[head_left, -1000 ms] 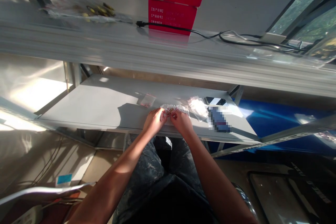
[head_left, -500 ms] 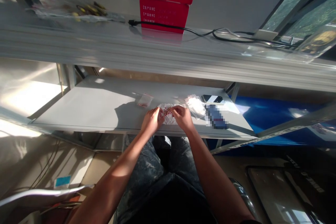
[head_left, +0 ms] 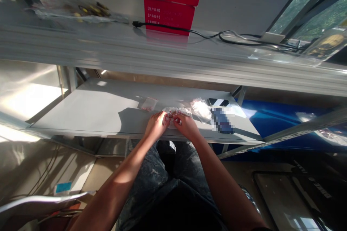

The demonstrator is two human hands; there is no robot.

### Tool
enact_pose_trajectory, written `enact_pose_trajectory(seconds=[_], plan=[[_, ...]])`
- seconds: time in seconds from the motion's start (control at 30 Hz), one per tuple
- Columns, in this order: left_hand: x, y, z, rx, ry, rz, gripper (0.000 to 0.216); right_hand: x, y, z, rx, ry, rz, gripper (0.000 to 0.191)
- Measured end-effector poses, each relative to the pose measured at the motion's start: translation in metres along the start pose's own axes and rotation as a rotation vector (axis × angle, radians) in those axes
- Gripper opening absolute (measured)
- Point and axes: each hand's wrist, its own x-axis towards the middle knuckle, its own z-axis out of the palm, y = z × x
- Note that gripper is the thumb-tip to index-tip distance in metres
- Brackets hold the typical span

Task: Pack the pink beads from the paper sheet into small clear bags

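Both hands meet over a crumpled clear plastic bag (head_left: 187, 111) lying on the grey shelf. Small reddish, shiny pieces (head_left: 173, 114) lie in a cluster on it, too small to name. My left hand (head_left: 156, 125) is closed at the bag's left side, thumb and fingers pinched beside the cluster. My right hand (head_left: 187, 127) is closed too, its curled fingertips at the right edge of the pieces. What either pinch holds is hidden or too small to make out.
A small clear bag with reddish contents (head_left: 149, 104) lies left of the hands. To the right are clear plastic bags (head_left: 201, 109), a phone (head_left: 219, 102) and a blurred-out dark object (head_left: 223, 120). Above, an upper shelf (head_left: 108, 52) carries red boxes (head_left: 169, 16) and a black cable (head_left: 179, 27).
My right hand has shifted slightly left and its fingers have curled in closer to my left hand. My left hand has stayed nearly in place.
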Motion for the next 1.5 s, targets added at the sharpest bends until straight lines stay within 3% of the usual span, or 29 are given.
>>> enact_pose_trajectory(seconds=[0.4, 0.63, 0.83, 0.93, 1.03, 1.23, 1.37, 1.5], plan=[[0.000, 0.001, 0.000, 0.001, -0.012, -0.013, 0.016, -0.002, 0.005, 0.001, 0.096, -0.019, 0.013, 0.020], [0.000, 0.001, -0.004, -0.016, -0.041, -0.003, 0.012, 0.003, -0.007, -0.001, 0.483, 0.223, 0.120, 0.019], [0.000, 0.002, -0.005, -0.013, -0.041, -0.017, 0.014, 0.003, -0.024, 0.001, 0.700, 0.018, 0.056, 0.026], [0.000, 0.002, -0.005, -0.015, -0.039, 0.003, 0.014, 0.002, -0.017, 0.002, 0.624, 0.079, 0.091, 0.025], [0.000, 0.003, -0.004, -0.013, -0.039, 0.002, 0.010, 0.003, -0.008, 0.006, 0.363, 0.157, 0.060, 0.021], [0.000, 0.003, -0.003, -0.002, -0.044, -0.016, 0.015, 0.007, -0.013, 0.016, -0.020, 0.068, 0.092, 0.018], [0.001, 0.002, -0.003, -0.007, -0.048, -0.012, 0.015, 0.008, -0.017, 0.018, -0.027, 0.041, 0.105, 0.015], [0.001, 0.002, -0.004, -0.014, -0.043, -0.012, 0.016, 0.005, -0.011, 0.014, 0.165, 0.140, 0.119, 0.010]])
